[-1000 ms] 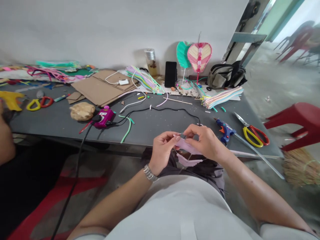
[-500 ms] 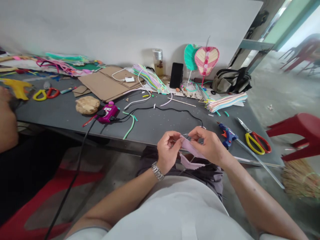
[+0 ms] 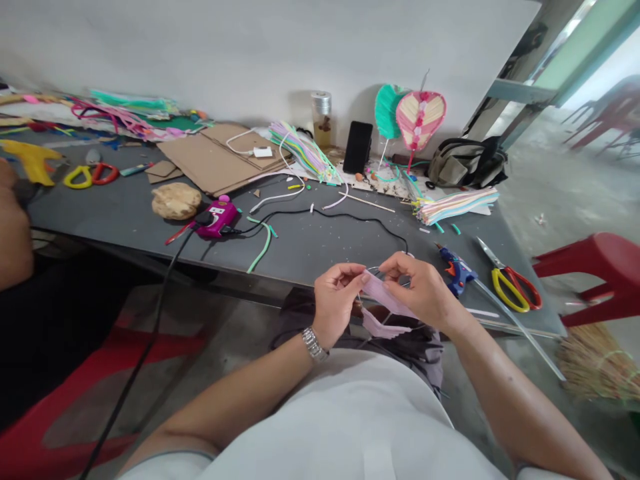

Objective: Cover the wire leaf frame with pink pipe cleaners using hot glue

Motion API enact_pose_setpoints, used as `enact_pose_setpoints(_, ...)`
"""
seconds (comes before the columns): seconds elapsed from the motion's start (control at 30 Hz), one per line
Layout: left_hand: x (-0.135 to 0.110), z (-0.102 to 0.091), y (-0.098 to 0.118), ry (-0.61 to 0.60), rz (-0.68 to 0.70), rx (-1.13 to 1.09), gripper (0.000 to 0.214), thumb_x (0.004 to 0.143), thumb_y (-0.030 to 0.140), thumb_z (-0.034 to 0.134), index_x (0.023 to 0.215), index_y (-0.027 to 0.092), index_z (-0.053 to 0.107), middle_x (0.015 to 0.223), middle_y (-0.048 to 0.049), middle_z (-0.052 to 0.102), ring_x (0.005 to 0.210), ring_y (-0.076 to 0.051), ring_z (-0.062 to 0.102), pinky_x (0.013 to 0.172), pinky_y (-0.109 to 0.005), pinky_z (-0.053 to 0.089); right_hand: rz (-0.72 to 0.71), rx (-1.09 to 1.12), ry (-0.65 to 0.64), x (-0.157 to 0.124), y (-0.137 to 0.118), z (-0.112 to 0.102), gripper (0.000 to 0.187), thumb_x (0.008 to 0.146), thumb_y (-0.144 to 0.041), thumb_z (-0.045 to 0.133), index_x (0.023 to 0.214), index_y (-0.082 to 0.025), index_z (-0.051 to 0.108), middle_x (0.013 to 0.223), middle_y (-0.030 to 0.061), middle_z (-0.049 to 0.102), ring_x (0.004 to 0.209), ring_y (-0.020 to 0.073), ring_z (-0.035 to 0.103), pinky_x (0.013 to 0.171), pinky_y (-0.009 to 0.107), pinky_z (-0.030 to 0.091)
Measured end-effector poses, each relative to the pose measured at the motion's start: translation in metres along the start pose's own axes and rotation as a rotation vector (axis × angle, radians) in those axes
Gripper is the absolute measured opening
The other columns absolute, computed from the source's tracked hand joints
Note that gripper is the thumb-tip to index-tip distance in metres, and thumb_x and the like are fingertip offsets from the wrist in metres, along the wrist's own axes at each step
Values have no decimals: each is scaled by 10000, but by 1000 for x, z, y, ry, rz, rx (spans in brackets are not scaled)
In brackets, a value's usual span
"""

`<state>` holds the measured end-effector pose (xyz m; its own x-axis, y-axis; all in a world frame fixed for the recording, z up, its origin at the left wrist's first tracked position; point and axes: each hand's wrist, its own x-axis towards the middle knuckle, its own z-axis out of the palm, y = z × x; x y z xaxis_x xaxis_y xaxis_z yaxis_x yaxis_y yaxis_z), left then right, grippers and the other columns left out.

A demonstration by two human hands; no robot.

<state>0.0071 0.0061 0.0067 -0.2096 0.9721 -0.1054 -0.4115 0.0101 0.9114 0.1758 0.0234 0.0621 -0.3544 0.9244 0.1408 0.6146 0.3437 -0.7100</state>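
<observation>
Both my hands work close together just in front of the grey table's (image 3: 320,250) near edge. My left hand (image 3: 336,301), with a metal watch on the wrist, pinches one end of a folded pale pink strip (image 3: 386,303). My right hand (image 3: 421,291) pinches the same pink strip from the other side, and a thin wire loop shows between the fingertips. A loose end of the strip hangs below my hands. Right of my right hand lie a blue glue gun (image 3: 456,270) and red-and-yellow scissors (image 3: 511,283).
On the table are a purple glue gun (image 3: 216,219) with a black cord, cardboard sheets (image 3: 215,163), bundles of coloured strips (image 3: 455,203), a phone (image 3: 357,147), a jar, two heart-shaped fans (image 3: 420,117) and a bag. Another person's arm (image 3: 13,227) is at the left. A red stool (image 3: 597,270) stands at the right.
The view has shifted slightly, so the table appears further right and higher. My hands stay pinched on the pink strip with only small finger movements.
</observation>
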Motion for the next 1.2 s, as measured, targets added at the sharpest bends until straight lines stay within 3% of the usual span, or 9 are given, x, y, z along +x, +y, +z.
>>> enact_pose_setpoints(0.3,-3,-1,2,-11,-67,-1,253,660,309,887,836,152,792,691,-18,706,587,-104,585,536,-209,493,1,-1,-18,2,-2,0,157,830,-181,604,974,-191,665,750,-26,693,683,122,591,659,244,412)
enact_pose_setpoints(0.83,-8,-2,11,-17,-105,10,220,624,288,894,737,165,752,666,-11,693,574,-115,587,517,-225,480,-25,-2,-65,3,-6,-1,119,832,-185,591,921,-194,669,744,-20,666,699,131,576,648,247,410)
enact_pose_setpoints(1.2,-6,-12,23,-125,-168,49,257,597,326,925,738,165,784,719,-31,736,661,-132,631,619,-244,531,-30,60,-65,1,-4,-1,138,820,-157,604,933,-183,678,776,-25,678,724,126,593,715,254,438)
